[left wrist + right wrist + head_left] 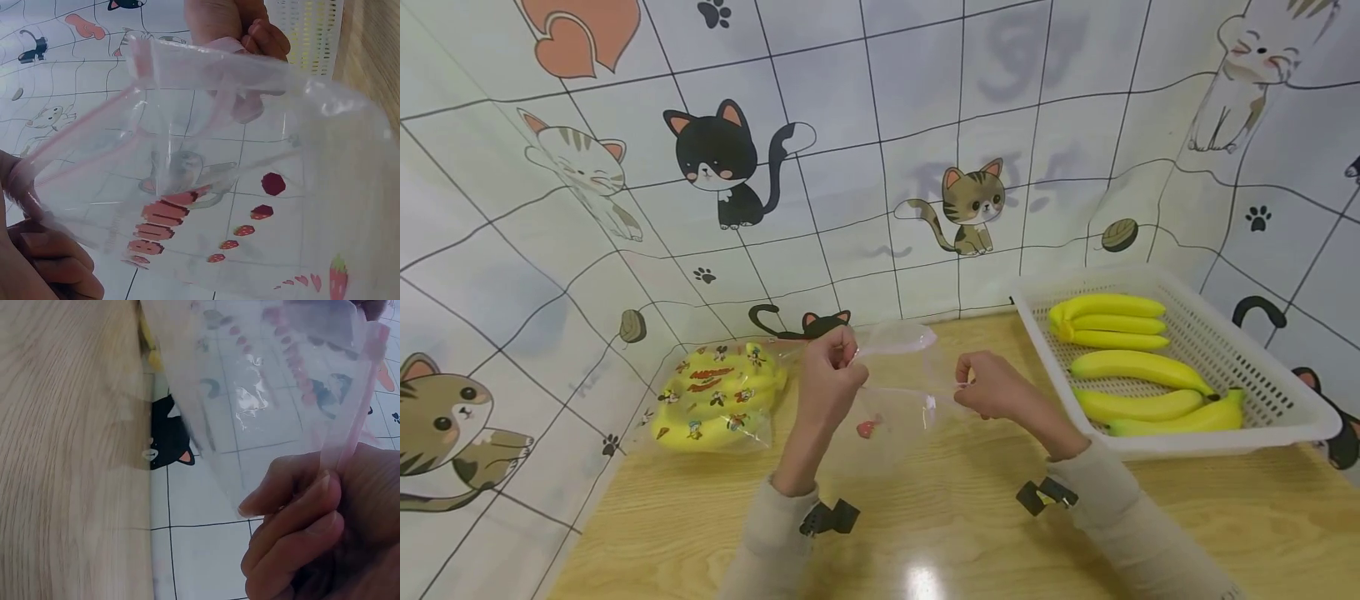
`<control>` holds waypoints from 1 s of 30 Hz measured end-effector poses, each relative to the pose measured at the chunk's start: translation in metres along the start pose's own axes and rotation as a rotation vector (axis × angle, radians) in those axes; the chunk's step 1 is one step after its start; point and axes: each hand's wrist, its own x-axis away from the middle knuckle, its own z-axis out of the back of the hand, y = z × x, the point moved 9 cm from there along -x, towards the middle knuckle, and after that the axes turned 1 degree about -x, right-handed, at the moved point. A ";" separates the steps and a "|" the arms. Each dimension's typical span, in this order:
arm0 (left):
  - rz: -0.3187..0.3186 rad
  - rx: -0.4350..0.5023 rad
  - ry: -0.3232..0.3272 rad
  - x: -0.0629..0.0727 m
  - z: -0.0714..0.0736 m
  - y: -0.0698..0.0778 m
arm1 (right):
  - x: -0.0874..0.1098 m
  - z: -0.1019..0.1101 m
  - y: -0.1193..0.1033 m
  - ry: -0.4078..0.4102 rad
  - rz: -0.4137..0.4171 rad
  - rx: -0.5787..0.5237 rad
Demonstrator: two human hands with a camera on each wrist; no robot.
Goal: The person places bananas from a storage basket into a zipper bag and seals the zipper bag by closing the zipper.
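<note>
In the head view, a clear bag hangs between two hands over the table. The left hand has its fingers curled tight on one side of the bag's top. The right hand pinches the other side. The two top edges are apart, so the mouth looks open. I see no bananas in this bag. Off to the left sits a full bag, with yellow bananas showing through it. On the right is a white basket with more bananas lying in it.

In the left wrist view, the clear bag is big and close. A pink strip runs by its mouth, and red berries are printed on its side. Both hands grip the top, one on each side, with a gap between the edges.

In the right wrist view, the right hand's thumb and bent fingers nip the bag by the pink strip. Only a bit of the left hand shows at the top corner.

I think the step in hand is pulling the mouth open. The next move seems to call for one hand to hold the bag wide while the other lets go and reaches for the basket.
</note>
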 end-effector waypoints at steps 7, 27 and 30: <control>-0.162 -0.181 0.070 0.007 0.007 0.023 | 0.000 0.000 0.009 -0.026 -0.032 0.027; 0.192 0.007 -0.130 -0.004 -0.004 -0.020 | 0.010 0.018 -0.021 0.015 0.113 -0.248; 0.236 0.067 -0.125 -0.004 -0.005 -0.025 | 0.011 0.022 -0.024 0.048 0.129 -0.309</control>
